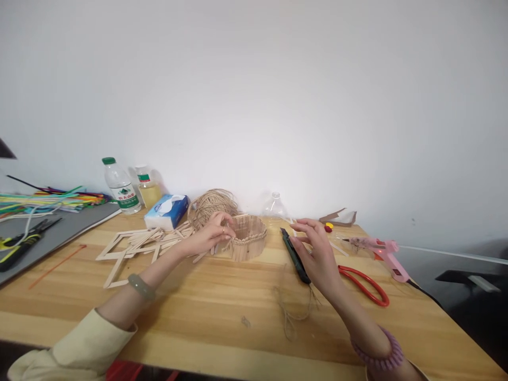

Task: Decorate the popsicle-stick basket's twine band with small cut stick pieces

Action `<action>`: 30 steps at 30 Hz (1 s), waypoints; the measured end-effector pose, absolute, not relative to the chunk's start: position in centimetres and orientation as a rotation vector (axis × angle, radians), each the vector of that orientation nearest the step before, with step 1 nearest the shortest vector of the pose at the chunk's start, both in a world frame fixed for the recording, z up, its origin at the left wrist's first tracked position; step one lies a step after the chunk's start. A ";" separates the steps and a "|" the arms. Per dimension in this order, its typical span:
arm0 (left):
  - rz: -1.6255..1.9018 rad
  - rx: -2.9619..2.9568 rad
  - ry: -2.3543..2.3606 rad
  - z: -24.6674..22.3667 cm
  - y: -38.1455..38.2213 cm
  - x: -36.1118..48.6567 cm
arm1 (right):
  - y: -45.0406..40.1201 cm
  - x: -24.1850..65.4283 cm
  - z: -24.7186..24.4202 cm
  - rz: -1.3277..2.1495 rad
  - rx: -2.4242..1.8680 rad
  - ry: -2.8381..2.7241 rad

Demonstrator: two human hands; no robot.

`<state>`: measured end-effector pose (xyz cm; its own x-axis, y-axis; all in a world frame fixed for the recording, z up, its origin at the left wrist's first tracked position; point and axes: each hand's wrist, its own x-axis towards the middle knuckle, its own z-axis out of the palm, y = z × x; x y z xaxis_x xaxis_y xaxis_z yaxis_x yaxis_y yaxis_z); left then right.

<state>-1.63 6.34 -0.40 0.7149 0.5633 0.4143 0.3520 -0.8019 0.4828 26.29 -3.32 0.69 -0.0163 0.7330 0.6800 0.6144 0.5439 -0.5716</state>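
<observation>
A small round basket (pixel 251 247) of upright wooden sticks, with a braided twine rim, stands on the wooden table (pixel 222 309). My left hand (pixel 216 233) is at its left side, thumb and finger pinched at the rim; whether twine is between them is too small to tell. My right hand (pixel 315 251) hovers over the upper part of a dark green utility knife (pixel 294 256), fingers apart and slightly curled, with nothing visibly held. A loose piece of twine (pixel 293 317) lies below the knife.
Behind the left hand are a twine bundle (pixel 212 206), a tissue pack (pixel 166 211) and bottles (pixel 124 190). Wooden sticks (pixel 119 260) lie left. Pliers (pixel 24 248) rest far left. Red-handled scissors (pixel 365 286) and a pink glue gun (pixel 391 259) are at right.
</observation>
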 end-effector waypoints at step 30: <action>0.840 2.839 1.366 -1.8 9.1 1.8 | -6.9 34.7 2.4 0.072 -1.642 -1.653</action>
<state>1.83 9.15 -1.80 0.5178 0.6965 0.4967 0.7577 -0.6430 0.1118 34.71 -6.93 2.44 0.1494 0.8661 0.4771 0.8212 0.1601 -0.5477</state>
